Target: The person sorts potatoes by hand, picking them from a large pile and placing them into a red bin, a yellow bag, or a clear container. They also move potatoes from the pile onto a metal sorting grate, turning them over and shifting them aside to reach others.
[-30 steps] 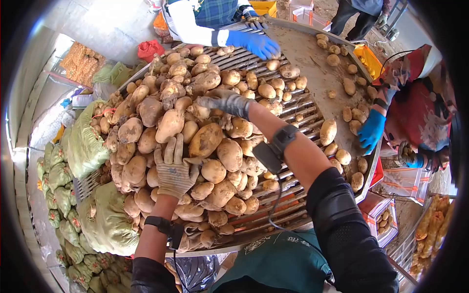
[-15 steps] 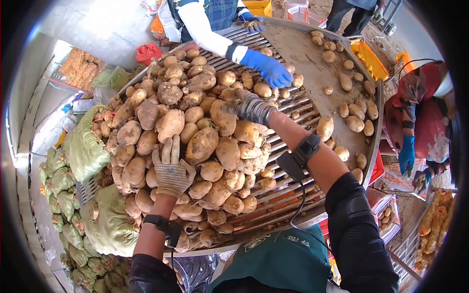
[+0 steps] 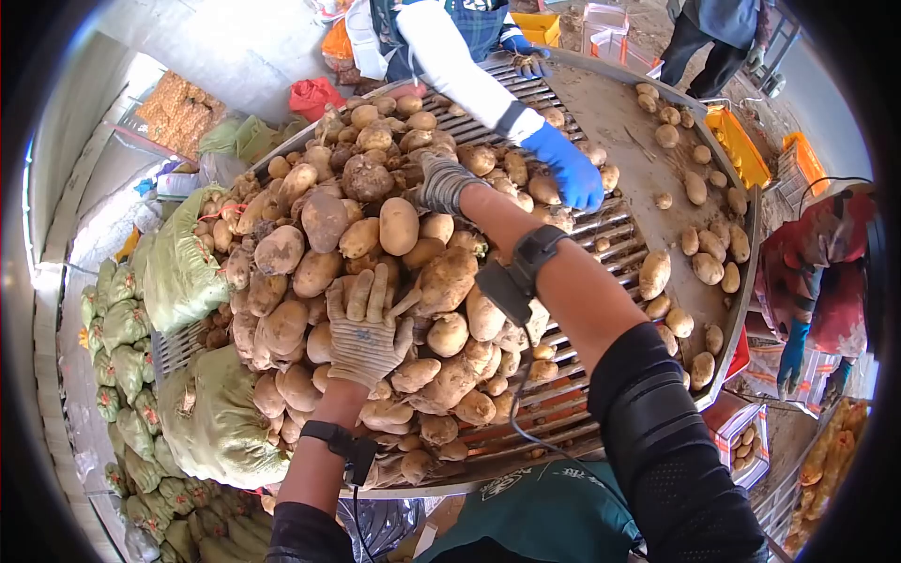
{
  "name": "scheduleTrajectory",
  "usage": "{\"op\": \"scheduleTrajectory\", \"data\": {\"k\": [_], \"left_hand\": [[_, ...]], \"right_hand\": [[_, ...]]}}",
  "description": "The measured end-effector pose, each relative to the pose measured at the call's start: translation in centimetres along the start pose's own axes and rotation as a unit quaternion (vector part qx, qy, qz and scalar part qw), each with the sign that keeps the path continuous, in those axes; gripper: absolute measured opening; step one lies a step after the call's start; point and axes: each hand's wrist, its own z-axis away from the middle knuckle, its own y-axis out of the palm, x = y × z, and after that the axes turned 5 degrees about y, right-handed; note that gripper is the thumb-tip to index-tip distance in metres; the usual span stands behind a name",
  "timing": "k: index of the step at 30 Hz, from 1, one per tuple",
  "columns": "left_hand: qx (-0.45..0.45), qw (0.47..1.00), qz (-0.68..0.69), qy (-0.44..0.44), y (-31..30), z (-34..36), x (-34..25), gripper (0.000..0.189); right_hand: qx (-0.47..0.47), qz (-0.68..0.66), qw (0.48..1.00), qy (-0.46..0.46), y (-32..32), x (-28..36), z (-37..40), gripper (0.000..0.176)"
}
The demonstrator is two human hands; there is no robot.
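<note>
A large heap of potatoes (image 3: 324,221) lies on a slatted metal table (image 3: 535,399). My left hand (image 3: 368,342), in a striped knit glove, rests on the near side of the heap. Its fingers are stretched over the potatoes and the thumb stands apart, beside a big potato (image 3: 446,281). My right hand (image 3: 449,183), in a grey striped glove, reaches across to the far part of the heap. It touches potatoes there, but its fingertips are mostly hidden. A smooth oval potato (image 3: 399,226) sits between my two hands.
Across the table, a co-worker's blue-gloved hand (image 3: 568,169) hovers over potatoes. Green sacks (image 3: 221,413) border the heap at left. Loose potatoes (image 3: 709,267) lie along the right rim. Another person (image 3: 817,272) stands at right; yellow crates (image 3: 737,145) stand beyond the table.
The view has shifted. My right hand has moved farther over the heap, up and left. My left hand lies lower among the potatoes, and several of them have shifted. The co-worker's blue glove moved right.
</note>
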Motion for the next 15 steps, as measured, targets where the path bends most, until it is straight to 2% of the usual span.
{"op": "scheduleTrajectory", "data": {"k": [5, 8, 12, 15], "left_hand": [[0.001, 1.000, -0.006, -0.002, 0.1, 0.0, 0.0, 0.046], [0.009, 1.000, 0.001, 0.000, 0.1, 0.0, -0.1, 0.047], [0.014, 1.000, 0.004, 0.000, 0.0, 0.0, -0.1, 0.049], [0.027, 0.999, 0.017, -0.007, -0.8, -0.2, -0.1, 0.051]], "right_hand": [[0.027, -0.007, 1.000, -0.003, -0.4, 0.3, 2.0, 0.068], [0.051, 0.021, 0.996, -0.067, 0.3, 0.4, 3.1, 0.061], [0.051, -0.015, 0.997, -0.050, 0.2, 0.1, 4.1, 0.064], [-0.016, -0.203, 0.976, -0.082, -2.0, -1.0, 7.0, 0.055]]}}
